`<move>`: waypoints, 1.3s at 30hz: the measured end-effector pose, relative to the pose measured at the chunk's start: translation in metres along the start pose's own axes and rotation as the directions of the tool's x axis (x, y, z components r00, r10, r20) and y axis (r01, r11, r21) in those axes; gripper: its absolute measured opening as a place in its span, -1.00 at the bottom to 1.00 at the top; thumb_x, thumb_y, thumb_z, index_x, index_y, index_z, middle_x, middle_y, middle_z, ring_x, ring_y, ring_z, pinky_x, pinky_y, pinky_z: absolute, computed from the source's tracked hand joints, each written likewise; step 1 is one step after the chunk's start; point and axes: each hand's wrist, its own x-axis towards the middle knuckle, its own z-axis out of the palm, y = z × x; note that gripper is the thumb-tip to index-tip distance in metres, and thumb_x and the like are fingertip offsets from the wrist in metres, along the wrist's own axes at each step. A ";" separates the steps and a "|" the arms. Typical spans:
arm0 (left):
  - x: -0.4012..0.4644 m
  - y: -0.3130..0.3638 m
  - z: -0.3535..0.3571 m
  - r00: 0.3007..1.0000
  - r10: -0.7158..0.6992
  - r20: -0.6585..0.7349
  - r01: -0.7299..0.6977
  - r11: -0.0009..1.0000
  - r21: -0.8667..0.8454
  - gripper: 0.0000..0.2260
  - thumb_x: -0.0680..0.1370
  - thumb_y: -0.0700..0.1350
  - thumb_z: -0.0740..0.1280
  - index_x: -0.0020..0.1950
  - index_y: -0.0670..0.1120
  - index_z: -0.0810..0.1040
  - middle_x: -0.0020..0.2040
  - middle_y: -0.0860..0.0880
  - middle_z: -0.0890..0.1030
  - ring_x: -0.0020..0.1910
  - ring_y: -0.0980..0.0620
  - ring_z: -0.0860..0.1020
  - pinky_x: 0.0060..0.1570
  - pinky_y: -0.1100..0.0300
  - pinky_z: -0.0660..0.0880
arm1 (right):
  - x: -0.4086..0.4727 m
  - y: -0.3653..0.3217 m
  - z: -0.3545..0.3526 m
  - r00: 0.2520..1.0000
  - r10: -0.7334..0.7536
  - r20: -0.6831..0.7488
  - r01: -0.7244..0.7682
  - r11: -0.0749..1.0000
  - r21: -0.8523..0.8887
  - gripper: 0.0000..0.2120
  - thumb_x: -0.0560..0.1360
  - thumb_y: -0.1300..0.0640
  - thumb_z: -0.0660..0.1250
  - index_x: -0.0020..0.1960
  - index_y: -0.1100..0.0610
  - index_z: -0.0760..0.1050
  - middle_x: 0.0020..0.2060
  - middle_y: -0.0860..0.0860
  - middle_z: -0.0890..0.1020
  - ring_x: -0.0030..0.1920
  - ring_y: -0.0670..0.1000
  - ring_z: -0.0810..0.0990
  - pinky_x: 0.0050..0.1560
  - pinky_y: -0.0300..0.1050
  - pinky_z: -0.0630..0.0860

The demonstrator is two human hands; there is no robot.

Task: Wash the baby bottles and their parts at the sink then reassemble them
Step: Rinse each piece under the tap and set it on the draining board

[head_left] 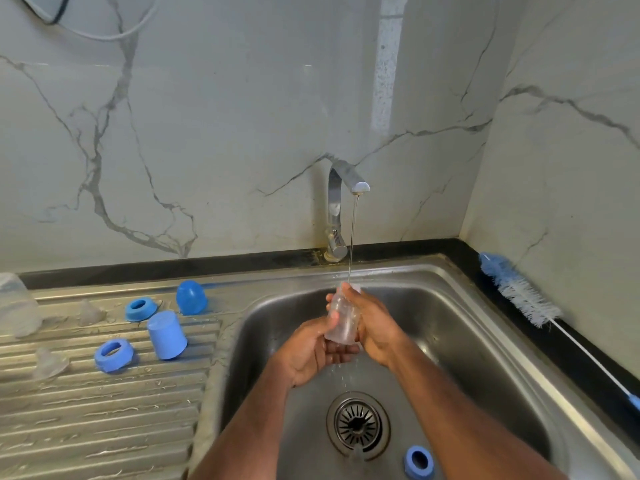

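Observation:
A clear baby bottle [341, 323] stands upright over the sink basin [467, 341], under a thin stream from the tap [341, 202]. My left hand [311, 351] cups its base and lower side. My right hand [375, 323] wraps round its right side, fingers up at the neck. On the wet draining board [104, 410] lie two blue screw rings [140, 308] [113, 355], two blue caps [191, 297] [167, 335], two clear teats [90, 311] [48, 363] and another clear bottle [17, 306] at the far left. A third blue ring [419, 462] lies in the basin by the drain [358, 424].
A blue-and-white bottle brush [526, 296] lies along the black counter edge to the right of the sink, its handle running toward me. Marble-patterned walls close the corner behind and to the right.

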 end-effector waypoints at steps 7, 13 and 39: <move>0.003 0.004 -0.007 0.991 -0.046 -0.125 0.059 0.994 0.095 -0.54 0.66 0.19 0.17 0.30 -0.12 0.59 0.13 -0.21 0.67 0.03 -0.13 0.62 -0.20 0.09 0.54 | -0.004 -0.005 -0.003 0.999 -0.030 0.039 0.039 0.966 -0.255 -0.86 0.63 -0.03 0.30 0.17 -0.09 0.56 0.10 0.00 0.67 0.10 0.02 0.62 -0.02 -0.05 0.57; 0.010 0.003 -0.015 0.933 0.065 -0.354 0.173 0.782 0.599 -0.81 0.58 -0.20 0.25 0.07 -0.03 0.63 0.01 -0.06 0.66 -0.04 0.00 0.58 -0.16 0.06 0.52 | 0.009 0.012 -0.015 0.989 -0.149 0.005 0.104 0.666 -0.739 -0.61 0.49 0.05 0.51 0.28 -0.01 0.54 0.06 -0.12 0.59 0.10 -0.07 0.59 -0.05 -0.25 0.49; 0.024 -0.005 -0.023 0.913 0.184 -0.365 0.236 0.492 0.838 -0.82 0.52 -0.26 0.27 -0.11 -0.20 0.67 -0.12 -0.14 0.70 -0.09 -0.08 0.66 -0.07 0.00 0.58 | 0.018 0.023 -0.022 0.999 0.017 -0.037 -0.040 0.301 -0.953 -0.66 0.34 0.04 0.63 0.06 0.06 0.63 -0.07 -0.02 0.69 -0.06 0.01 0.69 0.00 -0.04 0.65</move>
